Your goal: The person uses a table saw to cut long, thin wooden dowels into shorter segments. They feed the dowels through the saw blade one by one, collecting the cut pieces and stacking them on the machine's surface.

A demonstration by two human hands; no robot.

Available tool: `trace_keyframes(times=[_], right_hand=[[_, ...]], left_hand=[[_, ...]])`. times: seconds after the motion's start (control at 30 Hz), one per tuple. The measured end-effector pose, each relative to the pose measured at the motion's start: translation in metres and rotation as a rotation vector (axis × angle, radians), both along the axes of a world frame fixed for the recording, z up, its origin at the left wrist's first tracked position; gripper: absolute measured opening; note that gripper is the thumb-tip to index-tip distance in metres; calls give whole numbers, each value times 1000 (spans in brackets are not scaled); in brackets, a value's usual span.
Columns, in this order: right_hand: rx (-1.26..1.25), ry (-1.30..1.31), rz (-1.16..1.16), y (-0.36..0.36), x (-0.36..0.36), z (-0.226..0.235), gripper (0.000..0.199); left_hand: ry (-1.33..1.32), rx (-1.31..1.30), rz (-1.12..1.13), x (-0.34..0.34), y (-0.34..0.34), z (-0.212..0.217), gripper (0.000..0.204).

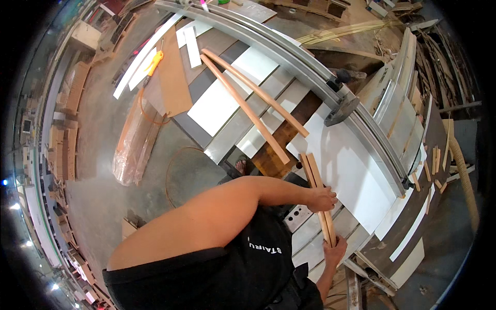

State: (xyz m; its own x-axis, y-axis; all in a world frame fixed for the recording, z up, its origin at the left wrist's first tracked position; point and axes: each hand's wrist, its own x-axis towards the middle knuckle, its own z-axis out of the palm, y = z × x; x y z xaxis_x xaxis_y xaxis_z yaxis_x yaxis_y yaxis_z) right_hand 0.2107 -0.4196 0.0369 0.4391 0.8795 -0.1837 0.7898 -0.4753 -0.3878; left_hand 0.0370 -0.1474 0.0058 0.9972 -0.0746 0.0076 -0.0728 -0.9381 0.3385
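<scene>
Two short wooden strips [311,173] lie side by side, slanting across the work surface in front of me. My left hand [321,199] is closed around them near the middle, its arm reaching across my body. Nearer to me, my right hand [336,250] grips the strips by their near end. Beyond their far end, a long wooden strip [244,108] rests on the panels. A second long strip [279,110] lies to its right, the two almost meeting at the far end. Under and beside the held strips is a white board [356,173].
A curved-looking metal rail [289,50] with a dark fitting [342,108] runs along the table's right side. Left of the table are a yellow air gun [154,63] on a hose, a brown panel [174,82] and a plastic-wrapped bundle [133,150]. Wood offcuts [436,159] lie at right.
</scene>
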Motion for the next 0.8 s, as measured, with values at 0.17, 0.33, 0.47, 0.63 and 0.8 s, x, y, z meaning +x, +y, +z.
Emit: trace_keyframes(times=[0.17,0.33,0.47,0.63,0.8], right_hand=[[-246,-88,-106,-1,-32,10,38],[-326,-56,-210,-1,-52,12,28],[-456,-189,-150,-7,-83,9,22],[-432,-287,-237,-48,-105,18,30],[-214,-1066,181,-80,-120,77,33]], left_hand=[[-32,-208,31,8,-29,-20,29],[-320,52,129,-7,-51,-36,20],[-256,-7,160,-41,-30,-24,8],[-337,-79,-60,-44,-38,-36,12],[-554,12,45,-89,-18,57,10]])
